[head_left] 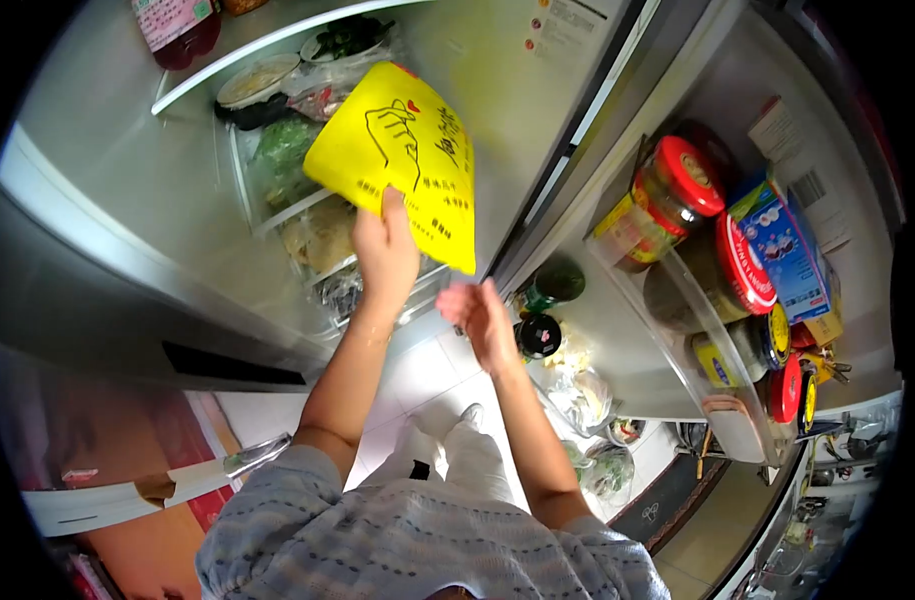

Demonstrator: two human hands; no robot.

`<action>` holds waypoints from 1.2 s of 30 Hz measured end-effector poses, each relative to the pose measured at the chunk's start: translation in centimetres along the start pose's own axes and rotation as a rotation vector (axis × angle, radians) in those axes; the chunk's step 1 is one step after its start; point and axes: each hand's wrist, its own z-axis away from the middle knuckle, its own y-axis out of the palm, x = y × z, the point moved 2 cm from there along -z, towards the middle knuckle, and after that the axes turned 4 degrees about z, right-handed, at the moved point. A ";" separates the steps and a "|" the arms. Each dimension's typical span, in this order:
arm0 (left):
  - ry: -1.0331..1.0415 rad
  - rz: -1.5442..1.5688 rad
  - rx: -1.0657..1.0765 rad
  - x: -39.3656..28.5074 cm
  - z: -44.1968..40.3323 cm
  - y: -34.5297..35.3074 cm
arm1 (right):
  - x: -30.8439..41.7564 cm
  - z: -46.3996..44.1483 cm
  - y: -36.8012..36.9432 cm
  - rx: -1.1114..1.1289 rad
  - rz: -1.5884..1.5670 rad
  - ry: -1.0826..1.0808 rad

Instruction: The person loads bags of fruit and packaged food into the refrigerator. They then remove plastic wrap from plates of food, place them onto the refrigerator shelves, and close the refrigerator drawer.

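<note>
The flat, bright yellow packet (pixel 432 185) carries black lettering (pixel 445 150) and a red heart (pixel 413 106); the grey fabric shirt (pixel 407 535), dark dashes.

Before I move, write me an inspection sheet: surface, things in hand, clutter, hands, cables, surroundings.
Surface: fridge interior, with a plate and greens inside.
Things in hand: yellow packet, printed face towards the camera.
Clutter: jars and a blue box packed along the open door.
Left hand: grips the packet near its lower edge, thumb on the printed face.
Right hand: open, holding nothing, just below the packet.
Cables: nothing seen.
Surroundings: tiled floor below.
</note>
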 end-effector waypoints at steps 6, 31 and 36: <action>-0.387 0.112 0.002 -2.0 8.0 -8.3 | 2.1 -1.2 4.7 0.206 -0.456 0.059; -1.042 0.414 -0.231 43.1 34.9 -20.1 | -37.3 1.3 -29.2 -0.333 -0.415 0.429; -1.264 0.674 -0.311 57.3 37.5 -21.8 | -42.7 -2.1 -36.7 -0.296 -0.467 0.351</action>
